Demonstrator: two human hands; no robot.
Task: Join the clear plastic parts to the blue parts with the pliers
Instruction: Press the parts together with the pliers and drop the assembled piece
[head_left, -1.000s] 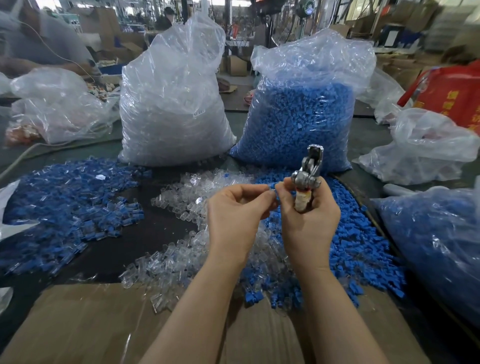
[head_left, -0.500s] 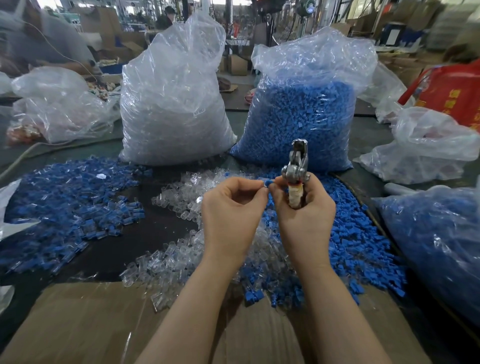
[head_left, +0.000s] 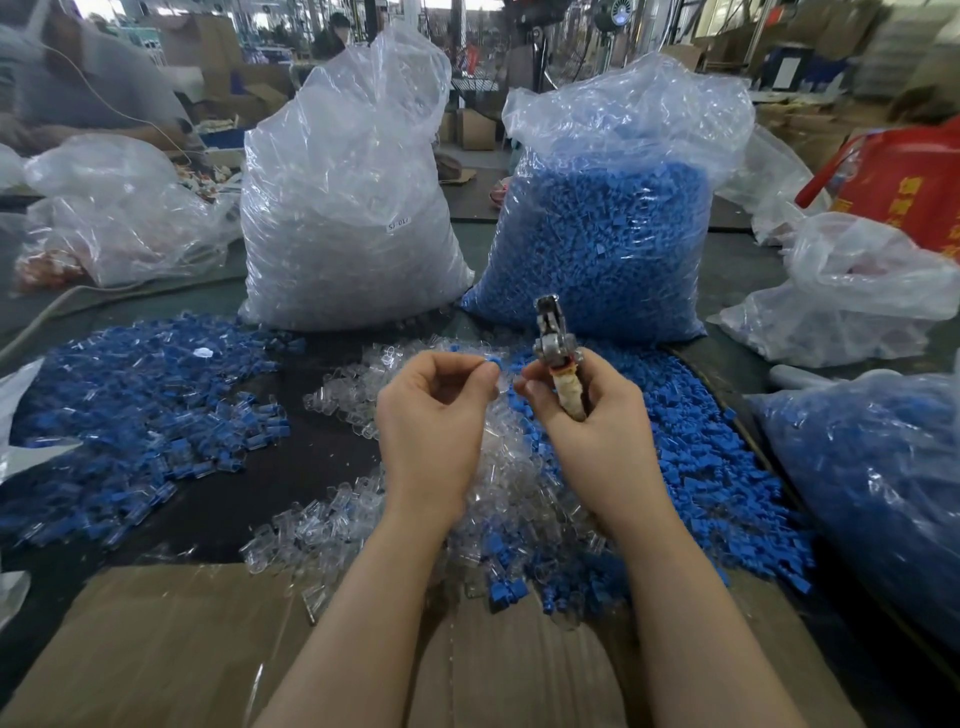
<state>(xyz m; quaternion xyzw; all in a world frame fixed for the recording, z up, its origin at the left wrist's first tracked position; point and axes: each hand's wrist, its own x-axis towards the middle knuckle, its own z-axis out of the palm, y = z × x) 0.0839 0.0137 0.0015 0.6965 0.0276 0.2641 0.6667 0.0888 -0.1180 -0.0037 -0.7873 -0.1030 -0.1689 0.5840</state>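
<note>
The left hand (head_left: 434, 410) pinches a small blue part (head_left: 493, 361) with a clear plastic part (head_left: 503, 383) between its curled fingertips, raised above the middle of the table (head_left: 291, 457). The right hand (head_left: 582, 415) grips the pliers (head_left: 556, 353) by the wrapped handle, nose pointing up, just beside the left fingertips. Loose clear parts (head_left: 332, 514) and blue parts (head_left: 691, 467) lie heaped beneath both hands.
</note>
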